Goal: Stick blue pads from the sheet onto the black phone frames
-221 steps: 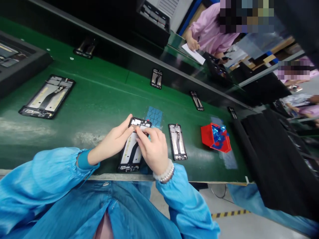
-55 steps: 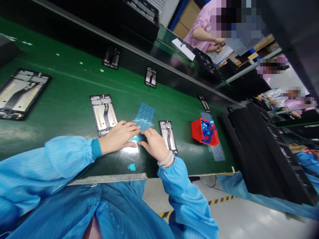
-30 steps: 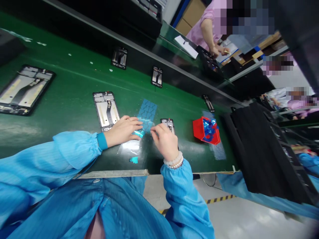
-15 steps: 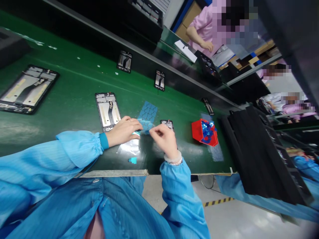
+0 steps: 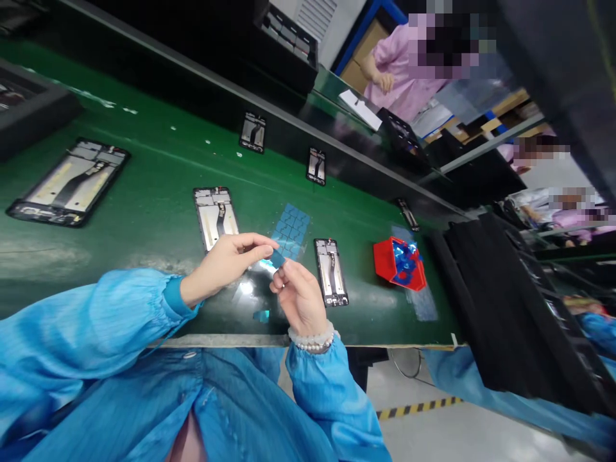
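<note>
Between my two hands is a small blue film sticker [image 5: 278, 258]. My left hand [image 5: 231, 260] pinches its upper left side with thumb and fingertips. The fingertips of my right hand [image 5: 301, 292] grip its lower right edge. Just beyond them lies a sheet of blue stickers [image 5: 291, 226] on clear backing. One open phone frame [image 5: 215, 215] is partly covered by my left hand; another phone frame [image 5: 331, 273] lies right of my right hand. A loose teal film piece [image 5: 261, 316] rests near the table's front edge.
A red bin [image 5: 386, 264] holding crumpled blue film stands at the right on clear plastic. More phone frames lie at the left [image 5: 72, 183] and along the back. A black stack [image 5: 510, 301] borders the right side. A person in pink [image 5: 392, 58] works across the shelf.
Both hands have lifted off the sticker sheet and come together around a small blue sticker. My right hand has turned and moved left, uncovering the phone frame. The view has shifted slightly.
</note>
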The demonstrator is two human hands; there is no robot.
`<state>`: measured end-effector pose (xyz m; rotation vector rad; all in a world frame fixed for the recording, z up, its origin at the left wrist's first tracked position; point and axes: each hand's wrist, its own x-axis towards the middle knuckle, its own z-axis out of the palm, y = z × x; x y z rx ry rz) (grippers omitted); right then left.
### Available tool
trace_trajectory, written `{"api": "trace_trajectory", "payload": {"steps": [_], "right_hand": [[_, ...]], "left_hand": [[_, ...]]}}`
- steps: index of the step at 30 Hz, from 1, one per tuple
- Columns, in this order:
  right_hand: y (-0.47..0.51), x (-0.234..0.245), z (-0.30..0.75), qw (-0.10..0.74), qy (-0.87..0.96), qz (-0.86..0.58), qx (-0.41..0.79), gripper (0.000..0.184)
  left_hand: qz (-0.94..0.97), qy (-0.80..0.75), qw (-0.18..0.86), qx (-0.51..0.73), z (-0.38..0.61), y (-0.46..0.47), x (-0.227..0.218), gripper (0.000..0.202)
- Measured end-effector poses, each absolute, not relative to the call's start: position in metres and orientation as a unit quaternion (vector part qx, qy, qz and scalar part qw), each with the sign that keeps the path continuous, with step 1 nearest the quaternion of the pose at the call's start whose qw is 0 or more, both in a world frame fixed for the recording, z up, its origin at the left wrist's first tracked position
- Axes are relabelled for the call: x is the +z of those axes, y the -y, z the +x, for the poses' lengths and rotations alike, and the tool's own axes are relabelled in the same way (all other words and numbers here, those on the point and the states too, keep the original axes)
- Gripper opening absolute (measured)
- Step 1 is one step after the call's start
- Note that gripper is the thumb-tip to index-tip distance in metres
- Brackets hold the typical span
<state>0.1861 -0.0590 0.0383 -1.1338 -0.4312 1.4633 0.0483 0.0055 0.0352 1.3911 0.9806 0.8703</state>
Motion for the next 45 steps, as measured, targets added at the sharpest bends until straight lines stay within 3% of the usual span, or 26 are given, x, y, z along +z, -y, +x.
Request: {"api": "trace_trajectory", "payload": {"steps": [5, 15, 18, 21, 24, 27, 29, 33, 37, 39, 42, 45], "right_hand": [[0.055, 0.042, 0.176, 0.594, 0.190, -0.497, 0.603, 0.023], [0.052, 0.046, 0.164, 0.555, 0.265, -0.516, 0.596, 0.019], [0.044, 0.045, 0.160, 0.531, 0.330, -0.530, 0.573, 0.016], [0.025, 0.041, 0.156, 0.497, 0.407, -0.563, 0.520, 0.019], [0.005, 0.032, 0.150, 0.417, 0.562, -0.623, 0.349, 0.039], [-0.004, 0.019, 0.138, 0.255, 0.705, -0.636, 0.183, 0.096], [-0.003, 0.012, 0.130, 0.182, 0.740, -0.630, 0.146, 0.109], [0.009, 0.011, 0.126, 0.185, 0.728, -0.639, 0.168, 0.102], [0.026, 0.027, 0.143, 0.254, 0.731, -0.590, 0.229, 0.096], [0.032, 0.037, 0.156, 0.326, 0.719, -0.568, 0.234, 0.072], [0.034, 0.047, 0.172, 0.467, 0.612, -0.593, 0.235, 0.020], [0.033, 0.045, 0.176, 0.526, 0.501, -0.625, 0.286, 0.018]], "left_hand": [[0.579, -0.407, 0.599, 0.376, 0.034, -0.004, 0.033, 0.032], [0.551, -0.418, 0.600, 0.401, 0.025, -0.005, 0.031, 0.024], [0.579, -0.429, 0.564, 0.403, 0.019, -0.007, 0.030, 0.029], [0.654, -0.464, 0.437, 0.409, 0.001, -0.017, 0.033, 0.034], [0.686, -0.558, 0.268, 0.384, -0.027, -0.037, 0.037, 0.049], [0.669, -0.657, 0.206, 0.280, -0.048, -0.052, 0.032, 0.055], [0.680, -0.667, 0.199, 0.230, -0.049, -0.054, 0.025, 0.054], [0.713, -0.618, 0.238, 0.231, -0.027, -0.049, 0.007, 0.042], [0.593, -0.529, 0.444, 0.413, -0.004, -0.045, 0.000, 0.045], [0.536, -0.486, 0.506, 0.469, 0.001, -0.040, 0.002, 0.043], [0.552, -0.423, 0.551, 0.461, 0.006, -0.027, 0.008, 0.051], [0.569, -0.379, 0.591, 0.428, 0.012, -0.011, 0.014, 0.062]]}}
